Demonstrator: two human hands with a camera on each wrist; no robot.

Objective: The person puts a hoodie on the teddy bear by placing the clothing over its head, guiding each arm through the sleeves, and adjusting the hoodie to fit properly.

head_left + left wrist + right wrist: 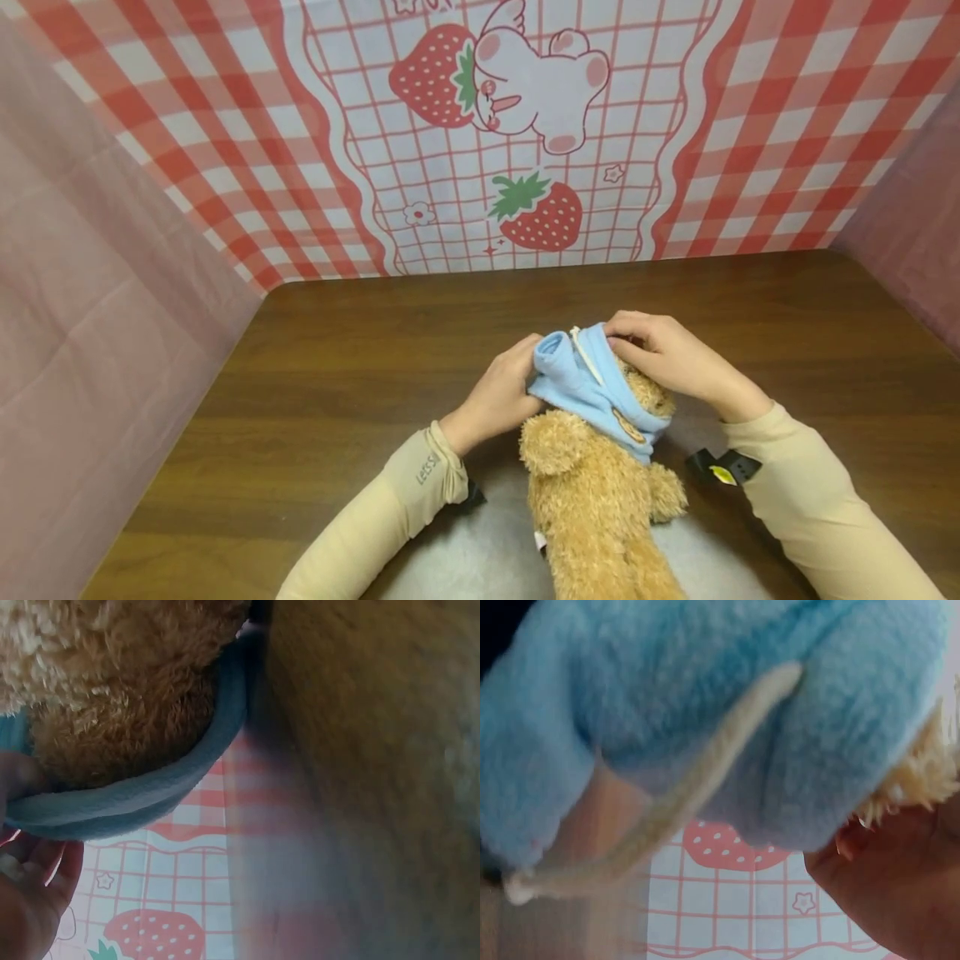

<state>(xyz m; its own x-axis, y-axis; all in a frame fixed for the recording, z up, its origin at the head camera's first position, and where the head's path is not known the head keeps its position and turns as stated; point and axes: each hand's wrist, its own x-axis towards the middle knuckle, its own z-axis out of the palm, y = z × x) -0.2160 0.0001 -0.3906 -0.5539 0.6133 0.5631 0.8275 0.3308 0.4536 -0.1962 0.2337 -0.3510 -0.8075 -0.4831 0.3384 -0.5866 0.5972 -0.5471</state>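
Note:
A tan plush teddy bear (592, 500) lies on its back or front on the table, legs toward me. A small light-blue hoodie (592, 383) with a cream drawstring (705, 772) and a round brown patch (628, 427) is bunched round its head, covering most of it. My left hand (504, 392) grips the hoodie's left side; in the left wrist view the thumb and fingers pinch its hem (135, 799), which hangs round the fur. My right hand (667, 354) holds the hoodie's upper right edge beside the bear's head, its fingertips partly hidden by cloth.
A dark wood table (322, 367) spreads beneath, with a grey patch (480, 542) under the bear. A checked strawberry cloth (525, 167) hangs at the back, and pink cloth (97, 250) hangs at the sides. Black camera mounts (726, 467) sit on the wrists.

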